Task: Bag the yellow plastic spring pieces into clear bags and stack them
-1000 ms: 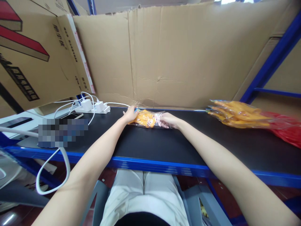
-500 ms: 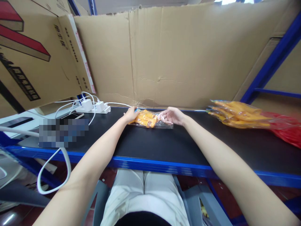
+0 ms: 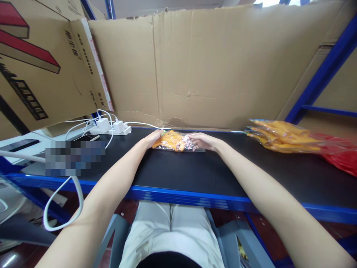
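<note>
- A printed box [image 3: 33,70] leans at the far left, well to the left of the packet; it bears red stripes and dark print along its flap, too skewed and small to read.
- A white power strip [image 3: 110,128] with plugged-in chargers and white cables sits on the surface [image 3: 195,171], left of the packet and near the back wall.
- A blurred-out patch lies on the surface further left of the packet, nearer the blue front edge; nothing on it can be read.
- The left hand [image 3: 152,137] reaches forward on a straight, outstretched arm and lies low on the surface, its fingertips touching the left end of the packet. The fingers look loosely extended rather than curled round anything.
- The packet [image 3: 174,140], a clear plastic bag of orange pieces, lies flat on the black surface at the centre, close to the cardboard wall [image 3: 209,67] behind it. Any label on it is too small to read.
- The right hand [image 3: 202,141] comes in on a straight arm too, palm down, fingers spread lightly and pressing on the packet's right end, where the clear plastic is bare.
- A pile of orange packets [image 3: 281,136] lies well to the right of the packet, on top of something red [image 3: 338,154] at the edge of view.
- A blue rack post [image 3: 320,70] slants up behind that pile.
</note>
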Demonstrator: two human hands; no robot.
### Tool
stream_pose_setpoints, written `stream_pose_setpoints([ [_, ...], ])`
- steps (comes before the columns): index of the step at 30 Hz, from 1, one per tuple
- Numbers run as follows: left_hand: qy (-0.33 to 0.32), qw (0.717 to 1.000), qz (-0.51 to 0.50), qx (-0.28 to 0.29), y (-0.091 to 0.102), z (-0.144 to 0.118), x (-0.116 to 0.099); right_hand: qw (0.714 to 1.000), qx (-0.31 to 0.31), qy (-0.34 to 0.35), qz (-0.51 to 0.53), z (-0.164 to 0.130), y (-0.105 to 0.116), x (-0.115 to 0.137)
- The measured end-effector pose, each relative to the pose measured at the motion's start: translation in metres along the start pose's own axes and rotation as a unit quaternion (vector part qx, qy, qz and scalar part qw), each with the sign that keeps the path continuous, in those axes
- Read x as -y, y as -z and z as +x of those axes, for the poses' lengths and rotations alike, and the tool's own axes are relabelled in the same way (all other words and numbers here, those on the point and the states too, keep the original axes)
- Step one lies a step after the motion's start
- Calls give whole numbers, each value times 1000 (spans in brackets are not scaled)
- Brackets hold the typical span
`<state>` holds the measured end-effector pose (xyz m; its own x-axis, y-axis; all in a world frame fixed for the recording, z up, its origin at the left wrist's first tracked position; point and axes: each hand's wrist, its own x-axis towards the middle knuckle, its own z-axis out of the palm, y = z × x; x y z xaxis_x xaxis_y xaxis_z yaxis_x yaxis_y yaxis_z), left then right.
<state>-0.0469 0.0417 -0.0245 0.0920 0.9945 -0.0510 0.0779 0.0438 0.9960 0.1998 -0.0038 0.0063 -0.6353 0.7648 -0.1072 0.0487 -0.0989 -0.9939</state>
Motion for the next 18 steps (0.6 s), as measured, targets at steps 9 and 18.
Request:
stream_pose_setpoints([
  [9,48,998,-34,24,-4,-8,-7,998,-55,6,-35,0,0,1],
  [18,-103,949,292,61,-18,-17,-11,926,-257,12,-276,-4,19,6],
])
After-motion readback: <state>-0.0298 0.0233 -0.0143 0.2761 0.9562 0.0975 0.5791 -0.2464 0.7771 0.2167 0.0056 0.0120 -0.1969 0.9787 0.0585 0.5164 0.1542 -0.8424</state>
